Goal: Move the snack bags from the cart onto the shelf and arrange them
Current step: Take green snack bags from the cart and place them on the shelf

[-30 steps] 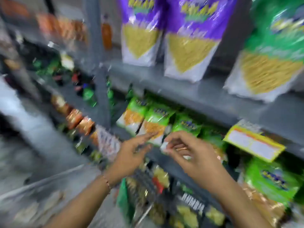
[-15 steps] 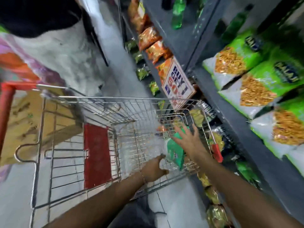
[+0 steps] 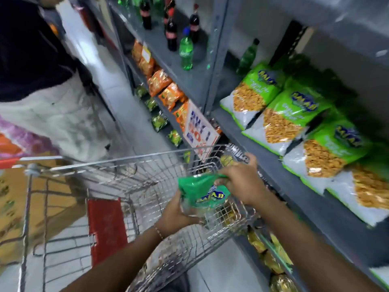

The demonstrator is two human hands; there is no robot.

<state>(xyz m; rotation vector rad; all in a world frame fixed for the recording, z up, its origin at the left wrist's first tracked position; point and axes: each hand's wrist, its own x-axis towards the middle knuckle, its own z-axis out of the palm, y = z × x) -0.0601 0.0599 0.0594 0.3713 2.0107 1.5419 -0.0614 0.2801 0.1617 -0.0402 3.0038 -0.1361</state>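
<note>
A green snack bag [image 3: 202,191] with a blue and yellow logo hangs just above the wire cart [image 3: 126,167], near its right wall. My left hand [image 3: 175,216] grips the bag's lower end from below. My right hand [image 3: 240,182] pinches its top edge from the right. On the grey shelf [image 3: 280,180] to the right, several green and white snack bags [image 3: 288,116] lie in a slanting row. More snack packets show dimly through the cart's mesh under the bag.
A red flap [image 3: 106,228] stands inside the cart. A promo sign [image 3: 199,131] hangs off the shelf edge by the cart's far corner. Orange snack bags [image 3: 162,85] and drink bottles [image 3: 186,51] fill shelves further back. A person [image 3: 31,66] stands at the left.
My view swung from the shelf down to the cart. Both hands dropped into the cart, took hold of the green bag, and have lifted it above the basket.
</note>
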